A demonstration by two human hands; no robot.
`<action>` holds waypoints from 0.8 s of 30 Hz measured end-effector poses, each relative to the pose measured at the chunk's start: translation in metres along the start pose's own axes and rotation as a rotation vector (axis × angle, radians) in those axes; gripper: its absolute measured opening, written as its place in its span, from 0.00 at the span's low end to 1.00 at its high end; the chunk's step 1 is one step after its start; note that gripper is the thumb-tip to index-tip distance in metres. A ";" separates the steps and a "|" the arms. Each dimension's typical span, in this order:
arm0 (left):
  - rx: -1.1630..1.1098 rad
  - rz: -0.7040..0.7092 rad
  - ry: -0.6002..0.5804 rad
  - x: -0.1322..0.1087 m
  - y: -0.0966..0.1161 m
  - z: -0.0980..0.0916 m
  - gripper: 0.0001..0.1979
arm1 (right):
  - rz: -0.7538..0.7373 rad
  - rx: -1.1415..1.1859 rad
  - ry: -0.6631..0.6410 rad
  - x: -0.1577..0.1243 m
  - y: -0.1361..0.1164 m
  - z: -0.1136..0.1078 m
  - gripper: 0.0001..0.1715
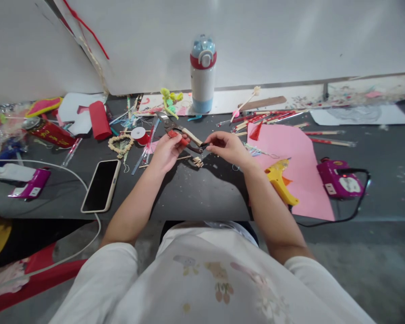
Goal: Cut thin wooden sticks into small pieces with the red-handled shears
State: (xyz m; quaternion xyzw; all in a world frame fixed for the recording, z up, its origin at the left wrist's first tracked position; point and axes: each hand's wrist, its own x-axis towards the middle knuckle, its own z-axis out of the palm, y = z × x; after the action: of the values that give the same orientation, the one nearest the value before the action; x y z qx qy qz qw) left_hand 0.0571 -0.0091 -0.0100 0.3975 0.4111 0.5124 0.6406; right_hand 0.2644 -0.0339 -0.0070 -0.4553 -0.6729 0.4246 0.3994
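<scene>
My left hand (168, 150) is closed around a pair of pruning shears (191, 134), whose metal blades point up and away to the left. One handle looks cream, the other red and dark. At the handle ends, the fingers of my right hand (227, 146) pinch a small black strap or catch on the shears. Just below them on the dark table lies a small cluster of short cut wooden stick pieces (198, 162). A heart-shaped beige loop (120, 146) and a spool of red ribbon (140, 135) lie left of my left hand.
A bottle (202, 81) stands at the back. On the right are pink paper (305, 180), a yellow glue gun (281, 180) with a cable, and a purple power box (339, 179). A phone (101, 186), a red can (50, 133) and a white cable lie left.
</scene>
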 end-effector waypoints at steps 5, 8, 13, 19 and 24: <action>-0.048 -0.013 0.008 -0.001 0.000 0.002 0.02 | -0.046 0.002 -0.005 0.001 0.004 0.001 0.09; -0.067 -0.012 0.021 -0.002 0.001 0.004 0.03 | -0.053 0.016 0.008 0.003 0.006 0.002 0.09; -0.107 0.010 0.029 0.000 0.000 0.002 0.03 | -0.066 0.009 0.125 0.006 0.009 0.003 0.07; -0.068 0.040 0.016 0.001 0.000 0.001 0.04 | -0.039 0.052 0.209 0.010 0.017 0.005 0.10; -0.045 0.038 -0.015 -0.003 0.003 0.005 0.05 | -0.025 0.039 0.202 0.011 0.022 0.006 0.09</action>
State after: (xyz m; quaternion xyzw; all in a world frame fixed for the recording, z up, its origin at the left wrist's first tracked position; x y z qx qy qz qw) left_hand 0.0602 -0.0119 -0.0049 0.3945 0.3873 0.5305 0.6426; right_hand 0.2618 -0.0193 -0.0274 -0.4795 -0.6264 0.3848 0.4791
